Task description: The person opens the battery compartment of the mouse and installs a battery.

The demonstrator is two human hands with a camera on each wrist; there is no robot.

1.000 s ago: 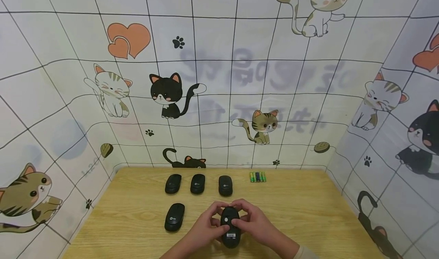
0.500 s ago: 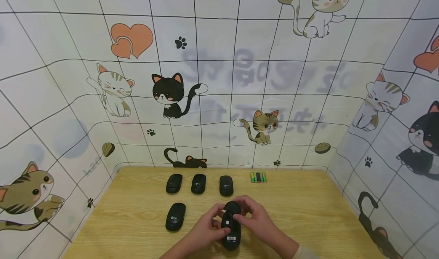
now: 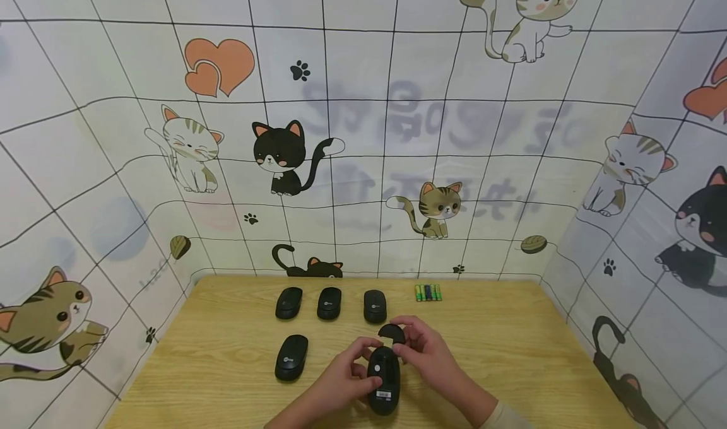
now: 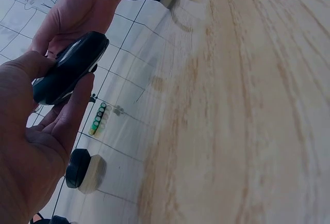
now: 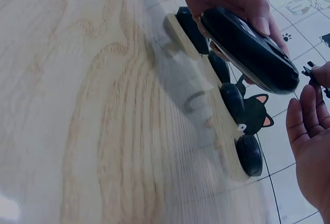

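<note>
Left hand round upturned mouse, three mice and batteries beyond.

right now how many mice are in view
5: back row's left mouse, middle mouse and right mouse; front-left mouse; upturned mouse in the left hand.

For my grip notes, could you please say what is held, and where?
Left hand: upturned mouse, by one side; right hand: detached cover, by its edge.
</note>
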